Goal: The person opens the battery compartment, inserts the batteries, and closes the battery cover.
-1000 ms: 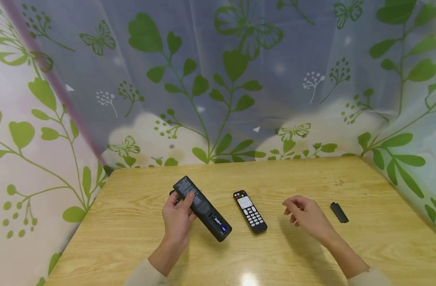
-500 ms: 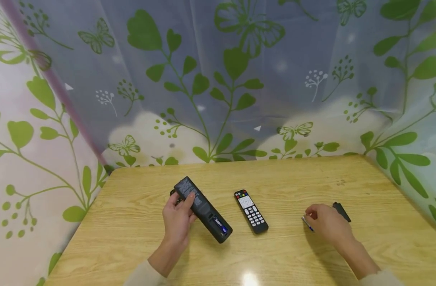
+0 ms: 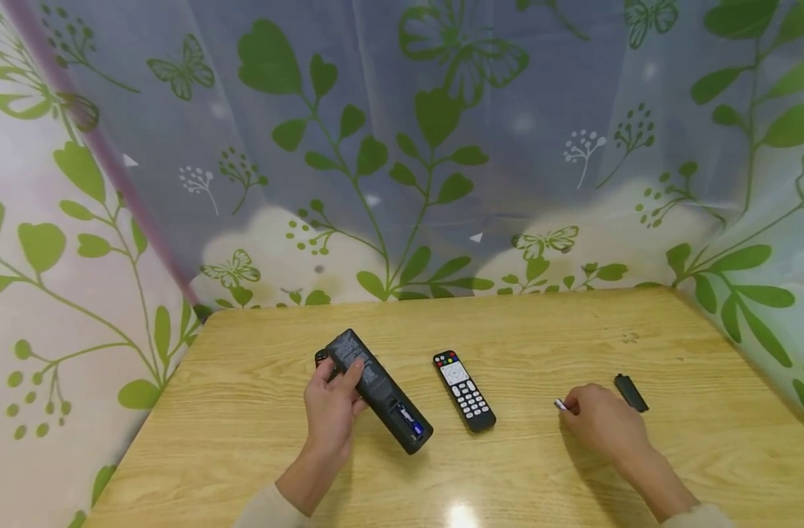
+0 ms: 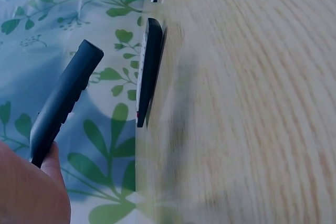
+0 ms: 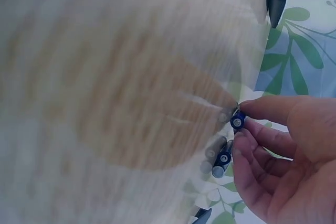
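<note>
From afar, I'm watching the left hand (image 3: pixel 332 414), lower left of centre, gripping a black remote (image 3: pixel 374 385) back-up, its bay showing a blue battery (image 3: pixel 410 420), while a white-buttoned remote (image 3: pixel 464 392) is lying face-up mid-desk (image 3: pixel 520 469). Lower right, the right hand (image 3: pixel 602 418), having shifted rightward over the last second, is now pinching a loose battery (image 5: pixel 238 121), another cell (image 5: pixel 223 160) lying just beside its fingers; I'm reading this as work turning to the loose batteries, with the black cover (image 3: pixel 631 392) resting farther right.
</note>
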Demonstrator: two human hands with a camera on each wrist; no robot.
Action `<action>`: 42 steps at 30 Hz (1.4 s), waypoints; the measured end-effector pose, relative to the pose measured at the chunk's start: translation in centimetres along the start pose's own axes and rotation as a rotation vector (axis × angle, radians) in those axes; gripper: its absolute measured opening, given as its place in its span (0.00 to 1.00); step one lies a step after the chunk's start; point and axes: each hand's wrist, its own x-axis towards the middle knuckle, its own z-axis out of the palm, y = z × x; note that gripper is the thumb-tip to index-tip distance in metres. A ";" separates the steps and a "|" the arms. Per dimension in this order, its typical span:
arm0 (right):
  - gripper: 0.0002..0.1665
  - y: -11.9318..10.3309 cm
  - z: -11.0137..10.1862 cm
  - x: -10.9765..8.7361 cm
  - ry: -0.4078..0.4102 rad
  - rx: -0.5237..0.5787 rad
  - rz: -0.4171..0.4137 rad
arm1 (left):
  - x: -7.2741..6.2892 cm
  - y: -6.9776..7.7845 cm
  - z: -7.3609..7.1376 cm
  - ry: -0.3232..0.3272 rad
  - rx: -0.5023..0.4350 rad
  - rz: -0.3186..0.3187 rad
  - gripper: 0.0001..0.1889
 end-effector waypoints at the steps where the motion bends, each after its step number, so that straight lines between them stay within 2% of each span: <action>1: 0.07 0.0 0.0 -0.1 0.004 -0.011 0.004 | 0.0 -0.1 0.0 -0.002 -0.002 0.001 0.21; 5: 0.09 0.0 0.0 -0.5 0.029 -0.020 0.019 | 0.0 -0.2 -0.1 -0.010 -0.005 0.001 0.21; 9: 0.10 0.0 0.0 -0.6 0.112 0.003 -0.034 | 0.0 -0.2 -0.1 -0.010 0.000 0.001 0.21; 12: 0.15 -0.1 0.0 -0.6 0.165 0.017 -0.097 | -0.1 -0.2 -0.1 -0.001 0.005 -0.003 0.20; 15: 0.16 -0.3 0.0 -0.5 0.186 0.028 -0.128 | -0.1 -0.2 -0.2 0.004 0.011 -0.006 0.20; 28: 0.11 -0.9 -0.2 -0.7 0.189 0.132 -0.180 | -0.3 -0.3 -0.4 0.003 0.010 0.005 0.21; 36: 0.17 -2.9 -0.7 -1.4 0.114 0.335 -0.167 | -0.3 -0.4 -0.4 -0.005 -0.004 0.013 0.21; 42: 0.17 -4.7 -0.7 -1.9 0.074 0.430 -0.173 | -0.4 -0.4 -0.3 -0.009 -0.005 0.012 0.20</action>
